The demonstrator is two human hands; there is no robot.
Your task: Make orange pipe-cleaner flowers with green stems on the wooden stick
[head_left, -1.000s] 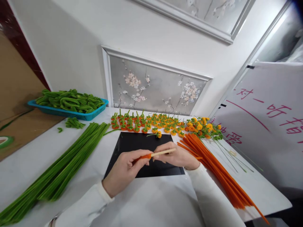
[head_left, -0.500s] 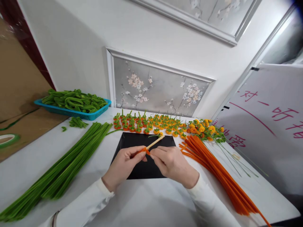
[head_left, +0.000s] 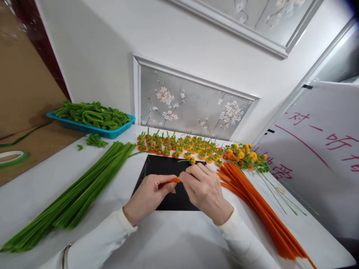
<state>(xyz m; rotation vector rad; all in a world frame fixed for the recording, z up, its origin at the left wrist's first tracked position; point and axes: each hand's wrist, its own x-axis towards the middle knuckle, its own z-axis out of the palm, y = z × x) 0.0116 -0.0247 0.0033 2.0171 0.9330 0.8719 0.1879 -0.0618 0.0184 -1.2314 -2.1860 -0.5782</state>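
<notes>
My left hand point(head_left: 148, 196) is closed in a pinch on an orange chenille stem point(head_left: 175, 180), whose fuzzy end sticks out past the fingertips. Right beside that end, my right hand point(head_left: 203, 188) is also closed, fingertips pressed together; whatever they grip is hidden behind the fingers. Both hands are above a black mat point(head_left: 174, 201). Just past the right hand, a small yellow-orange chenille flower point(head_left: 192, 160) with a thin green stem lies at the mat's far edge.
Green chenille stems point(head_left: 75, 190) lie left, orange stems point(head_left: 260, 209) right. Behind the mat stand rows of small orange and yellow flowers point(head_left: 179, 145), with a flower bunch point(head_left: 246, 154) farther right. A blue basket point(head_left: 112, 133) holds green loops. Green tape point(head_left: 24, 157) lies far left.
The pale wooden stick that showed between my hands is out of sight. My right hand has turned and risen slightly, its knuckles now over where the stick was. My left hand keeps its pinch.
</notes>
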